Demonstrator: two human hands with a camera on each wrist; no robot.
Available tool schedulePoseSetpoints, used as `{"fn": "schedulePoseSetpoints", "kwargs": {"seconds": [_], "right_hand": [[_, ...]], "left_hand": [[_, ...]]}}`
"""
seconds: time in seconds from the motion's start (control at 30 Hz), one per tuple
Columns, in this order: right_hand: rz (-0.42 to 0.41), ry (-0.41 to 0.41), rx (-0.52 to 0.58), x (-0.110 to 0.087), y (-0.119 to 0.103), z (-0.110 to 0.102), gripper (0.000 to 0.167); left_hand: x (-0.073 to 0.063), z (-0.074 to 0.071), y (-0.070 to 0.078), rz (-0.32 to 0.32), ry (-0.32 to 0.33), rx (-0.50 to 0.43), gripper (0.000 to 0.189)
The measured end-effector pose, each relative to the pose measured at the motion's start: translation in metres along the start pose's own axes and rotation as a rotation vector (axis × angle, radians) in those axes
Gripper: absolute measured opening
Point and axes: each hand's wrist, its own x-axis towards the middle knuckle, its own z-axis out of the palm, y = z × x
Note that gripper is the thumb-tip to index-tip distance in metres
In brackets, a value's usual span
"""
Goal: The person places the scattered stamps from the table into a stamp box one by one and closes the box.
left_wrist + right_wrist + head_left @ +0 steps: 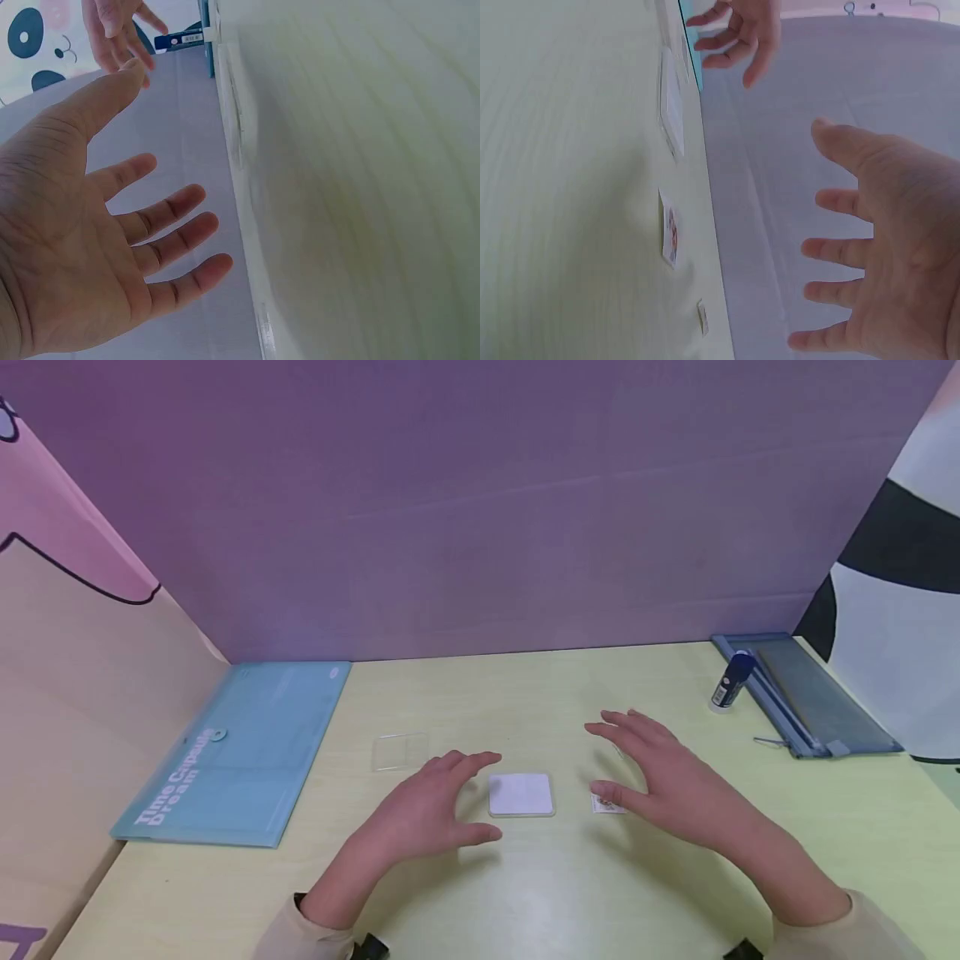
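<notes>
Beside white pad (521, 794), open hands (427, 810).

We sit at a craft desk (750, 860): left of its glue stick (732, 680) lies a blue document folder (240, 752), cardboard screens behind.

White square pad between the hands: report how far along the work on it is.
Done: the white square pad lies flat on the table, a small sticker beside it. In hand: nothing; left hand and right hand hover open either side. Left: the clear cover lies apart, untouched.
</notes>
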Motion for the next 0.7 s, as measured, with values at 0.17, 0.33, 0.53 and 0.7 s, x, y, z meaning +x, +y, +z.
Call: {"fn": "schedulePoseSetpoints", "kwargs": {"seconds": [0.17, 0.33, 0.53, 0.7], "right_hand": [[0.065, 0.000, 0.090, 0.004, 0.013, -0.002, 0.056], [0.130, 0.003, 0.146, 0.008, 0.028, -0.003, 0.052], [0.194, 0.001, 0.169, 0.011, 0.043, -0.002, 0.052], [0.265, -0.014, 0.162, 0.015, 0.052, 0.000, 0.053]], "left_hand": [[0.007, 0.003, -0.006, -0.005, -0.022, -0.073, 0.079], [0.013, 0.004, -0.010, -0.017, -0.042, -0.136, 0.078], [0.021, 0.005, -0.012, -0.031, -0.081, -0.202, 0.076], [0.026, 0.007, -0.015, -0.035, -0.095, -0.230, 0.074]]}}
